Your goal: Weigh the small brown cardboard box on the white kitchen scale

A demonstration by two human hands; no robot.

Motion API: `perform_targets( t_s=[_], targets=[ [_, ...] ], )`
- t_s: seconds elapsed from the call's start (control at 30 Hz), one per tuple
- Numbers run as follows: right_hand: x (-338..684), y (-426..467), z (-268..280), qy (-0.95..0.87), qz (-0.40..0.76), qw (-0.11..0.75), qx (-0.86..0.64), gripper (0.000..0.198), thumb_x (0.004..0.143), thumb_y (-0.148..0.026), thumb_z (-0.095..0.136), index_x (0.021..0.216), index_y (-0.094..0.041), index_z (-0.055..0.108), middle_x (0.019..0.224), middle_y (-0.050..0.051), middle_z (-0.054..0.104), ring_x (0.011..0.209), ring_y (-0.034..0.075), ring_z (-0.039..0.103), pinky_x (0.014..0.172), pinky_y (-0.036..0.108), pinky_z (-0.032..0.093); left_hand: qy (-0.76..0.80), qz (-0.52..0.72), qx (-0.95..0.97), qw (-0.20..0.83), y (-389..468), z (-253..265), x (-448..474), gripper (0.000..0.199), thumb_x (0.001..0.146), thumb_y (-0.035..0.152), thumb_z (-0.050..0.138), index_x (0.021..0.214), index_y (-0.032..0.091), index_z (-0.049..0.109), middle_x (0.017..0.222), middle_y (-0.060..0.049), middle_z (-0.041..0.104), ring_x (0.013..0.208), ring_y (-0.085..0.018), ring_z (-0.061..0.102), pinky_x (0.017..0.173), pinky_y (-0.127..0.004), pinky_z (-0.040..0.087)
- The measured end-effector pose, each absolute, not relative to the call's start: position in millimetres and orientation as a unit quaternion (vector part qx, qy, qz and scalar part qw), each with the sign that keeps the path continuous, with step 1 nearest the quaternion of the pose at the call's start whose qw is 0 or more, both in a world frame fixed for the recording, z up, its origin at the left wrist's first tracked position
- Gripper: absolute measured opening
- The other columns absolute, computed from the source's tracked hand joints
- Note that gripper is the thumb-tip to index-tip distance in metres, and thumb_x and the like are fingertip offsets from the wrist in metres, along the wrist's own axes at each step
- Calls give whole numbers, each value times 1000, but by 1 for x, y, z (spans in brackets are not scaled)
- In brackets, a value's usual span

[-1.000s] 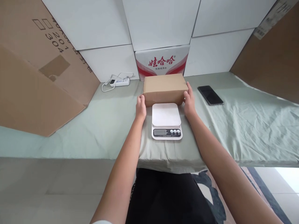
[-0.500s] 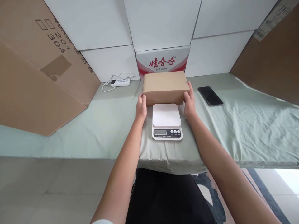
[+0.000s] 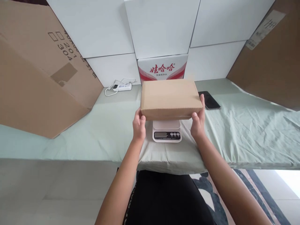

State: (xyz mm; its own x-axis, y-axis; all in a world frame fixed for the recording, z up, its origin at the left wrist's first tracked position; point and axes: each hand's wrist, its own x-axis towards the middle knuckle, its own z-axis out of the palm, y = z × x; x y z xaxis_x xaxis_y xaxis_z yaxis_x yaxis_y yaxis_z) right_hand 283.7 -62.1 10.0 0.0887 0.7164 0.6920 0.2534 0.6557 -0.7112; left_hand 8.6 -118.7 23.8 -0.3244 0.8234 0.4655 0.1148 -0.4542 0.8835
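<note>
A closed brown cardboard box (image 3: 171, 95) is held up between my two hands, over the rear part of a white kitchen scale (image 3: 167, 136). My left hand (image 3: 139, 125) grips the box's near left corner, thumb on the front face. At the near right corner my right hand (image 3: 198, 120) has its thumb in front and fingers along the side. The box hides most of the scale's weighing plate; the small display and round buttons still show. Whether the box touches the plate I cannot tell.
Right of the box lies a black phone (image 3: 209, 100), partly covered. A white power strip (image 3: 122, 87) with its cord is at the back left. A red-and-white carton (image 3: 162, 69) stands behind; large cardboard panels (image 3: 67, 103) flank the green cloth-covered table (image 3: 98, 134).
The box has come toward me and up, from behind the scale to over it, both hands moving with it. It now covers most of the weighing plate and part of the phone.
</note>
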Motion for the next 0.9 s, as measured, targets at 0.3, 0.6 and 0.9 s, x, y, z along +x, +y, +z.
perform_targets(
  t_s=[0.3, 0.6, 0.9],
  targets=[
    [290, -85, -1, -641, 185, 641, -380, 84, 106, -77, 58, 181, -42, 43, 185, 5, 50, 177, 43, 41, 147, 72, 34, 467, 660, 504, 303, -151, 12, 13, 66, 100, 83, 62, 138, 29, 72, 146, -15, 78, 147, -38, 70, 124, -56, 58],
    [290, -90, 8, -641, 145, 640, -399, 71, 109, -75, 54, 172, -43, 56, 175, 6, 62, 170, 43, 51, 144, 74, 37, 477, 635, 507, 333, -150, 10, 11, 75, 105, 83, 56, 162, 35, 62, 170, -13, 67, 165, -37, 59, 138, -55, 48],
    [290, -82, 8, -627, 195, 638, -402, 77, 107, -84, 50, 173, -45, 56, 179, 2, 59, 171, 45, 50, 144, 78, 38, 454, 642, 518, 337, -149, 19, 14, 77, 103, 85, 55, 158, 33, 69, 166, -13, 71, 162, -38, 62, 136, -56, 52]
  ],
)
